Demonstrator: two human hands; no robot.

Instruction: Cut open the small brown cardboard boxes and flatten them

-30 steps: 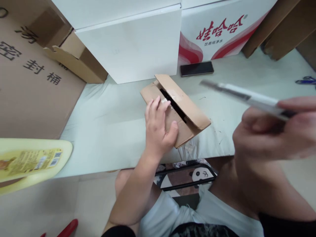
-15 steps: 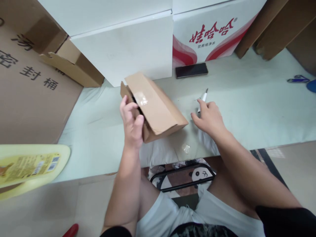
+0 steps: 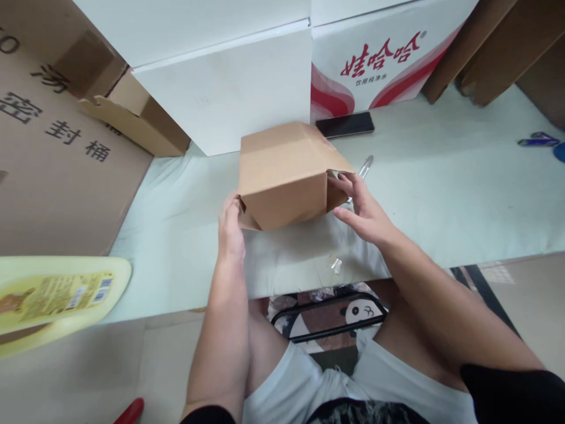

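Observation:
A brown cardboard box (image 3: 282, 176) sits between my two hands on the pale green cloth, its long side facing me. At its left end, my left hand (image 3: 231, 229) is closed round the edge by the open corner. My right hand (image 3: 362, 207) grips the right end, its fingers in the gap under a raised flap and its thumb by the side flap. Just behind the right fingers lies a slim light-coloured tool (image 3: 366, 166), partly hidden by the hand and box. The inside of the box is mostly hidden.
A black phone (image 3: 345, 125) lies against the white carton (image 3: 388, 70) at the back. Clear tape scraps (image 3: 336, 266) are near the front edge. Purple-handled scissors (image 3: 539, 141) lie far right. Large brown cartons (image 3: 66, 194) stand at left, beside a yellow package (image 3: 66, 300).
The box has turned so its long side faces me, and its taped face no longer shows. My right hand has moved from beside the slim tool to the box's right end.

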